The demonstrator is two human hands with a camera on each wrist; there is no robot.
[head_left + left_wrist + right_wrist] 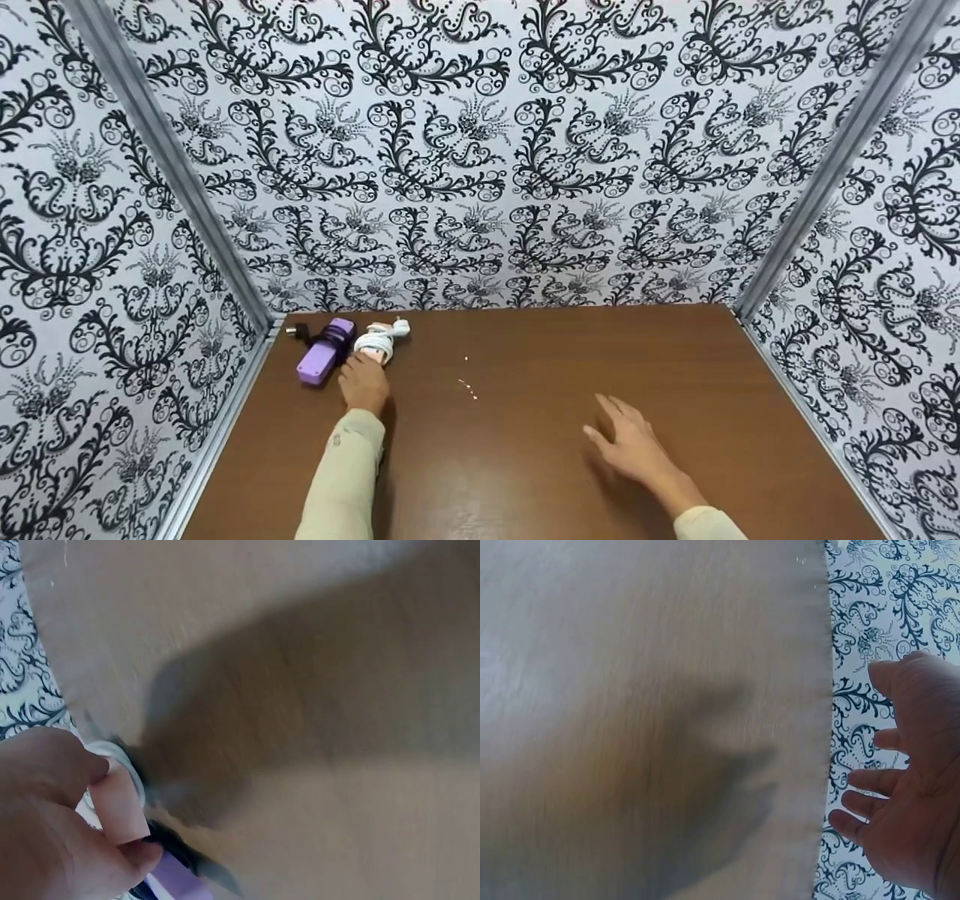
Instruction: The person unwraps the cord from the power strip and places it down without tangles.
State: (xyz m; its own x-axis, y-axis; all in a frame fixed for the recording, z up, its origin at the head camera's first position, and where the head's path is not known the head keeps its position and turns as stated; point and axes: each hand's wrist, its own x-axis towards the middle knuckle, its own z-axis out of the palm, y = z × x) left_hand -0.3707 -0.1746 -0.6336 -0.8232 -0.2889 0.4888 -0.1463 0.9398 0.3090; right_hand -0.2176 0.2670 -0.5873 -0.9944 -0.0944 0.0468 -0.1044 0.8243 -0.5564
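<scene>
At the far left of the table lies a peach extension strip (pixel 120 806) with a white cord (pixel 373 343) wound round it and a white plug (pixel 401 328) beside it. My left hand (pixel 365 382) pinches its near end between thumb and fingers, as the left wrist view shows. Just left of it is a purple extension strip (pixel 321 363), with a black cord (pixel 334 336) wrapped about it and a black plug (pixel 300 331). My right hand (pixel 628 446) hovers over the right side of the table, fingers spread and loosely extended, holding nothing.
The brown table (pixel 525 345) ends at a patterned back wall (pixel 480 187), with similar walls left and right. Grey metal posts (pixel 832 161) stand at the corners. Small bright specks (pixel 468 387) show near the middle of the tabletop.
</scene>
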